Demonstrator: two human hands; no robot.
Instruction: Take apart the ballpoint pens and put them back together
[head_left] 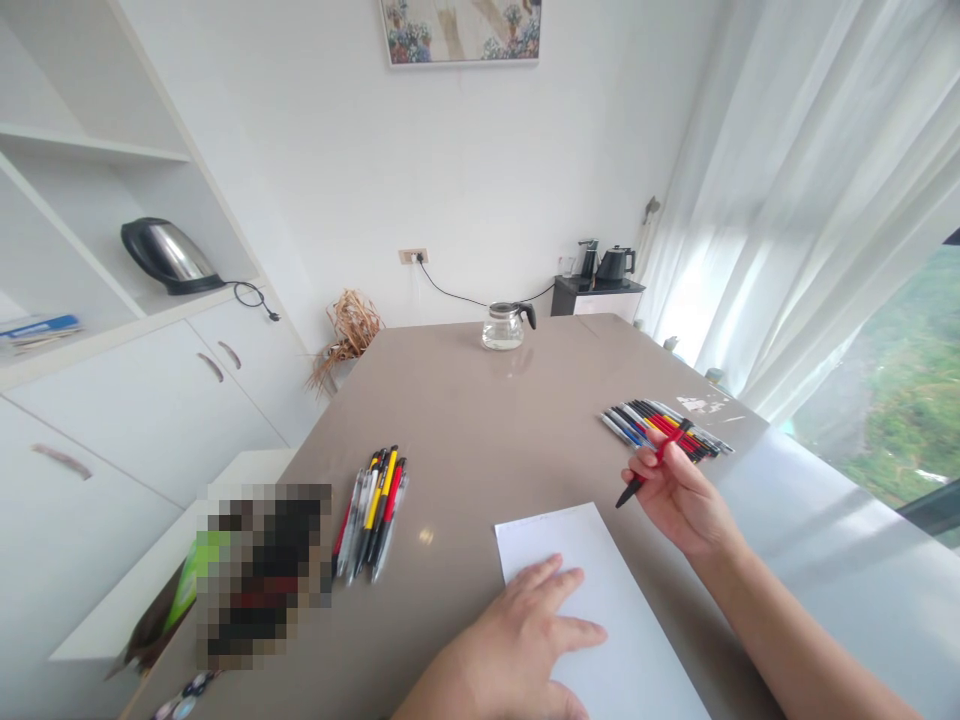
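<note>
My left hand (pixel 529 635) lies with fingers spread on a white sheet of paper (pixel 600 570), which has faint small marks along its top edge. Held up to the right of the sheet, my right hand (pixel 682 490) grips a red and black pen (pixel 632 490), its black end pointing down to the left, above the table. Just beyond that hand, a row of pens (pixel 637 410) in black, red, blue and clear lies side by side. A second bunch of pens (pixel 375 510), with yellow, red, black and clear barrels, rests left of the paper.
A glass pot (pixel 502 328) with a black handle stands at the far end of the brown table (pixel 450 400). Paper scraps (pixel 701 404) lie by the right edge. A pixelated patch (pixel 262 580) covers something at the left edge. White curtains (pixel 795 150) hang at right.
</note>
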